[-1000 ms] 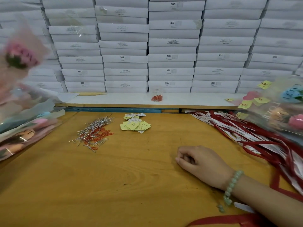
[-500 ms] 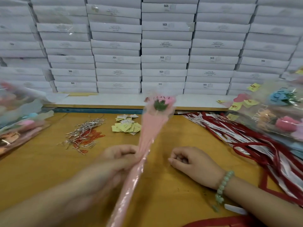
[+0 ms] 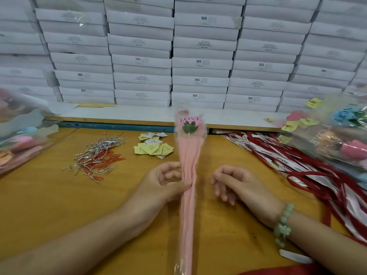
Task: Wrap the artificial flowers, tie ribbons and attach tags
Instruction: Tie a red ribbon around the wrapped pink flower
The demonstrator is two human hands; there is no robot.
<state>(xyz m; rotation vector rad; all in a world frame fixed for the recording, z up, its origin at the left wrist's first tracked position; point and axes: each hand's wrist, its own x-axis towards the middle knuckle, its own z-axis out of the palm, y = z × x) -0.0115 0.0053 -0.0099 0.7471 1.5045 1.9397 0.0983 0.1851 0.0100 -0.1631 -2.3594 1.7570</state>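
A pink artificial flower [image 3: 188,155] in a clear and pink sleeve lies lengthwise on the wooden table [image 3: 59,205], its bloom pointing away from me. My left hand [image 3: 164,183] pinches the sleeve at its narrow middle with thumb and fingers. My right hand [image 3: 232,183] hovers just right of the sleeve, fingers loosely curled, holding nothing. Red and white ribbons [image 3: 294,163] lie in a heap to the right. Yellow and white tags [image 3: 153,145] sit behind the flower. Silver and red twist ties [image 3: 97,155] lie to the left.
Wrapped flowers are piled at the left edge [image 3: 17,143] and at the right [image 3: 341,135]. Stacked white boxes [image 3: 198,56] form a wall behind a white shelf [image 3: 119,114]. A white strip [image 3: 296,256] lies by my right forearm.
My left hand brought the wrapped flower from the left pile to the table's middle and laid it straight. My right hand has uncurled and lifted beside it.
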